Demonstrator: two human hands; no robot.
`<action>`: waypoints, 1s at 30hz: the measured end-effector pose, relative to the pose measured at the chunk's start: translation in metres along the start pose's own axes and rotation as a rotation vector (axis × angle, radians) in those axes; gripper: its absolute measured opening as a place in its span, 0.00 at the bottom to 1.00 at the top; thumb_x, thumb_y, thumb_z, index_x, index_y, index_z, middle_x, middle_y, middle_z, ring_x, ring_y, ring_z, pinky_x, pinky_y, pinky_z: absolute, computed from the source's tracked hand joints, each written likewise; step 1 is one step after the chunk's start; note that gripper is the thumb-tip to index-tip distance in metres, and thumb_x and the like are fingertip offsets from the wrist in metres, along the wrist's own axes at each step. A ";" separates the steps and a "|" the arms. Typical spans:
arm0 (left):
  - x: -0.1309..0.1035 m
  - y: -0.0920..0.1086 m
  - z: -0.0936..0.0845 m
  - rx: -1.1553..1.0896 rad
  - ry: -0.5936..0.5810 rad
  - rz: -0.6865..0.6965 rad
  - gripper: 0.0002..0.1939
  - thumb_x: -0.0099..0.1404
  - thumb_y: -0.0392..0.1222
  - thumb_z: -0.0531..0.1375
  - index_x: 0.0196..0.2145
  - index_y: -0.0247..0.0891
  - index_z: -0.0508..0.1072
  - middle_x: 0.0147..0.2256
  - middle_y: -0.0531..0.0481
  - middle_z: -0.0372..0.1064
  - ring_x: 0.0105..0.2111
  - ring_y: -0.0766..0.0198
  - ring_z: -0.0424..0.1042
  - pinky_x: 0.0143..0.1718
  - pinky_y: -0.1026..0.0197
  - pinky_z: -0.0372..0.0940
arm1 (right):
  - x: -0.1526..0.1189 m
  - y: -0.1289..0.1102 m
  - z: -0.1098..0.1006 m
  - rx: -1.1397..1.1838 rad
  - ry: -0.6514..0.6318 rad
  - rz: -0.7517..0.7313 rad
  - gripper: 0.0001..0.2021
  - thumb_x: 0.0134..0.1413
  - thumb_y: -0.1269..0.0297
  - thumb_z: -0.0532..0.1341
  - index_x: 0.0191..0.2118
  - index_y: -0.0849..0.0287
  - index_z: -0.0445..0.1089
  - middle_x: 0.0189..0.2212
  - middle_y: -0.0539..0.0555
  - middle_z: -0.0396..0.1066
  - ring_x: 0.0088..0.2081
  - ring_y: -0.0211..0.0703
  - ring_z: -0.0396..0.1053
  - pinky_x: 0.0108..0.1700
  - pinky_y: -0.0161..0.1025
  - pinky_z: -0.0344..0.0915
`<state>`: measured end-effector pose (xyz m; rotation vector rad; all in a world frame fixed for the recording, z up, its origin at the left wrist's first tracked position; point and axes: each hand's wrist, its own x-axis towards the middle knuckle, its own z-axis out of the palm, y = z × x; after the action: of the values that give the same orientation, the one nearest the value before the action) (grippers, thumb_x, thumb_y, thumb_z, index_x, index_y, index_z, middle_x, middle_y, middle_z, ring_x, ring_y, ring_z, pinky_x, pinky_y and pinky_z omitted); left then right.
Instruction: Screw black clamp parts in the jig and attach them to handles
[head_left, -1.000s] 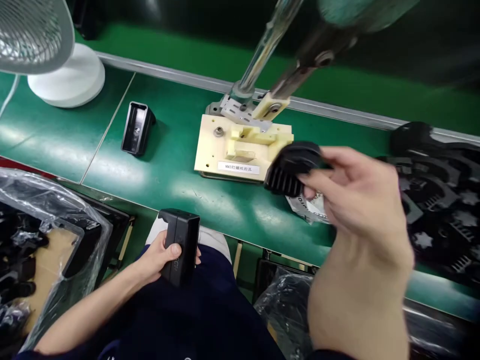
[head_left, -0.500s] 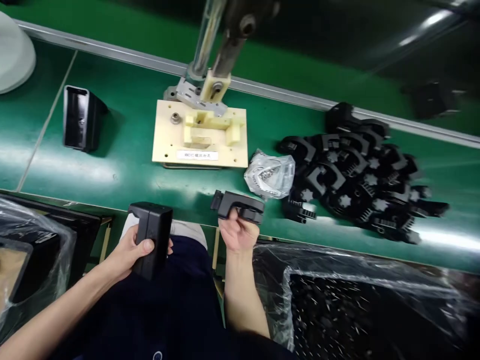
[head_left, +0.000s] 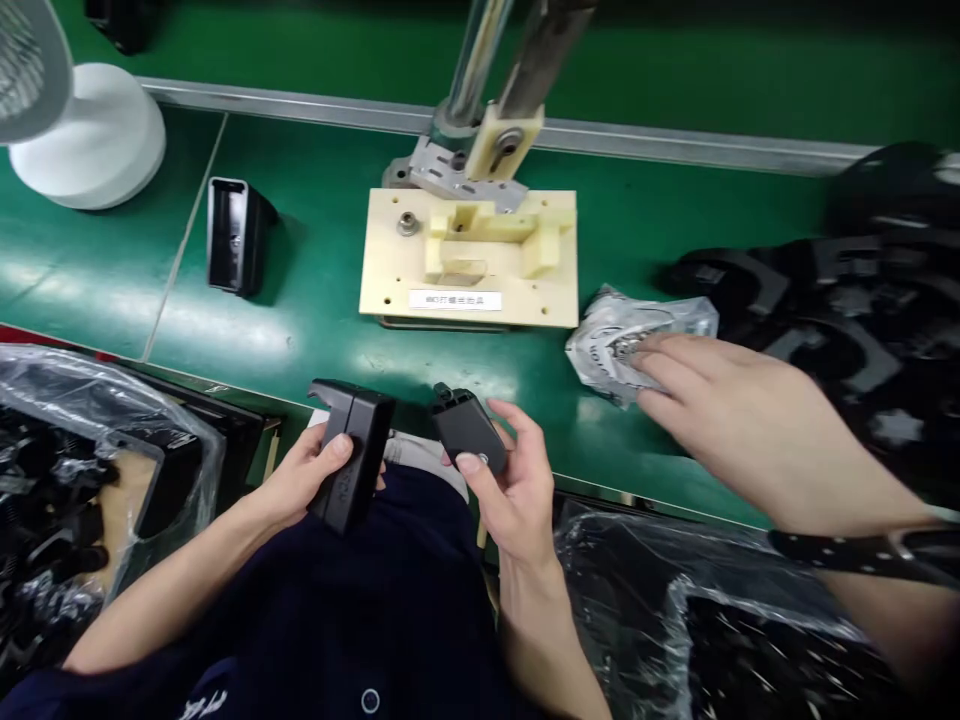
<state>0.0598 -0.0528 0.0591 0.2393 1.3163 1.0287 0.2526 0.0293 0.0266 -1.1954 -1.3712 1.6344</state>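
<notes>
My left hand is wrapped round a black plastic housing, a tall boxy part with a hooked lip at its top, held upright over my lap. Just to its right, my right hand grips a smaller black plastic part between thumb and fingers, its flat face turned up and a small knob at its far end. The two parts are apart. Another person's hand, with a dark watch strap, reaches in from the right, its fingertips in a clear plastic bag of small metal pieces.
A cream fixture plate stands under a metal press arm. Left of it lies an open black housing, near a white fan base. Black parts are heaped at right. Plastic-lined bins flank my lap.
The other person's hand has come in from the right to the plastic bag. My right hand has turned the smaller part over and tilted it. The view has swung left.
</notes>
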 end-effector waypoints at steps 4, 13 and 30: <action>-0.002 0.003 -0.005 0.047 0.069 -0.048 0.33 0.50 0.69 0.64 0.36 0.33 0.72 0.23 0.45 0.73 0.22 0.60 0.72 0.21 0.64 0.65 | -0.013 -0.007 0.015 0.012 -0.090 -0.026 0.20 0.48 0.59 0.67 0.47 0.55 0.65 0.39 0.56 0.73 0.38 0.47 0.73 0.38 0.42 0.73; -0.012 0.016 -0.021 0.258 0.073 0.085 0.27 0.55 0.60 0.64 0.41 0.33 0.75 0.36 0.46 0.75 0.38 0.57 0.73 0.39 0.61 0.68 | -0.008 -0.006 0.038 -0.438 -0.346 -0.382 0.04 0.54 0.68 0.60 0.37 0.57 0.67 0.38 0.56 0.72 0.37 0.44 0.72 0.39 0.41 0.71; -0.024 -0.012 -0.032 0.145 0.275 -0.339 0.25 0.54 0.60 0.65 0.34 0.34 0.69 0.19 0.54 0.67 0.17 0.64 0.69 0.18 0.65 0.65 | -0.013 0.005 0.080 -1.400 -0.661 -0.632 0.11 0.49 0.82 0.52 0.29 0.67 0.71 0.24 0.61 0.68 0.29 0.48 0.66 0.24 0.39 0.50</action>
<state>0.0395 -0.0897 0.0581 -0.0201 1.6185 0.6954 0.1827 -0.0110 0.0266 -0.6034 -3.1263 0.4264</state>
